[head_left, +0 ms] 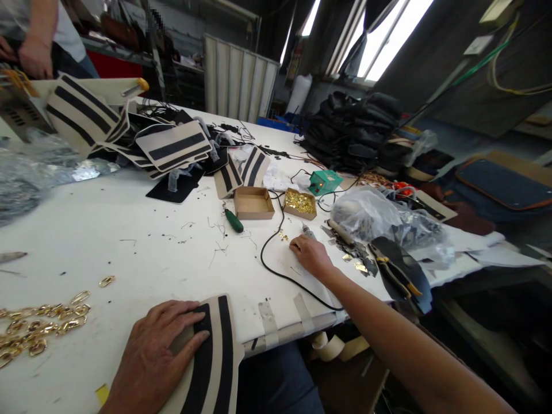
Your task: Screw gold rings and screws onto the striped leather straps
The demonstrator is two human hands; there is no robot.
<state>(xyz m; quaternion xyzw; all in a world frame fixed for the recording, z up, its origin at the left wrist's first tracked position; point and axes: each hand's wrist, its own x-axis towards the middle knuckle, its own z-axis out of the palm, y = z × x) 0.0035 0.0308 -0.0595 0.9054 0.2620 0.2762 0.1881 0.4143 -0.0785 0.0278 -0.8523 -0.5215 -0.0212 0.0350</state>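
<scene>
My left hand (157, 348) lies spread on a beige panel with black stripes (224, 351) at the table's front edge. Its fingers and thumb rest on top, pressing against the surface. Farther forward and to the right, my right hand (311, 254) is low over the white table, its fingertips drawn together; anything between them is too small to make out. Just left of those fingertips lie a few tiny gold pieces (283, 236). Behind the hand is a grey pen-like tool (307, 231). A small cardboard box (313, 214) beyond it holds many gold pieces.
A second cardboard box (254, 215) stands beside a green-handled tool (233, 221). A black cable (269, 267) crosses the table near a green electrical box (324, 181). Pliers (397, 276) lie right, gold chain links (38, 328) left. Striped panels (175, 146) are piled behind; another person's hand (37, 56) shows.
</scene>
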